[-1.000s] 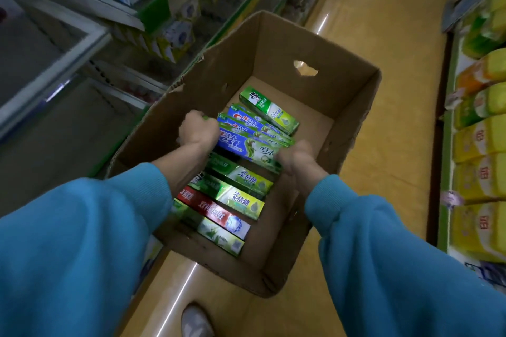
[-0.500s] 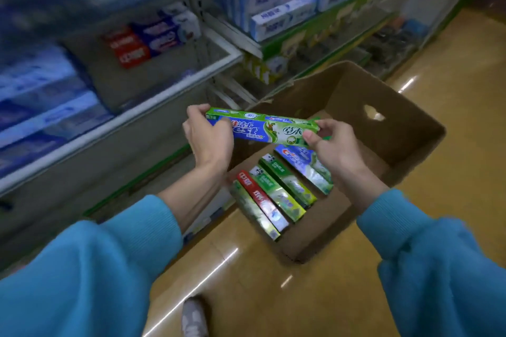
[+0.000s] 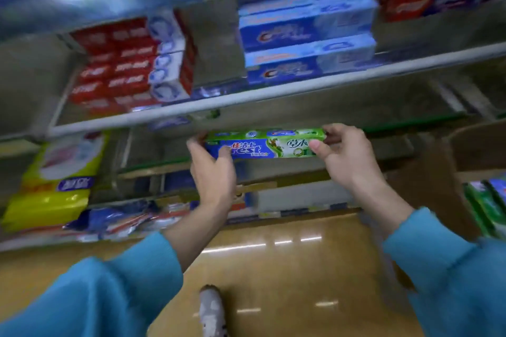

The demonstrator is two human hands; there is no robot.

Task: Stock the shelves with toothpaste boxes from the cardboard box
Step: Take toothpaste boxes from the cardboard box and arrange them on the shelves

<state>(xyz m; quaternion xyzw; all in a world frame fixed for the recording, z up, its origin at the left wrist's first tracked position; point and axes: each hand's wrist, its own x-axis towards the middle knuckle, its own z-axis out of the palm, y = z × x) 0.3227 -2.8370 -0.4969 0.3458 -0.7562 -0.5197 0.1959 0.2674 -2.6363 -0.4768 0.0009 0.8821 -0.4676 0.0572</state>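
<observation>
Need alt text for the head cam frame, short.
Both hands, left hand and right hand, hold a green-and-blue toothpaste box level by its ends, just below a shelf edge. Red boxes and blue boxes sit stacked above.

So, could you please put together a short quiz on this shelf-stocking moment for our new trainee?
1. True or false: only one hand holds the green and blue toothpaste box.
2. Where is that box relative to the grey shelf edge?
A) above it
B) just below it
C) resting on the floor
3. Fill in: the stack at the left of the upper shelf is mostly ____ in colour.

Key
1. False: the left hand grips its left end and the right hand grips its right end.
2. B.
3. Red: the red toothpaste boxes sit left of the blue toothpaste boxes.
</observation>
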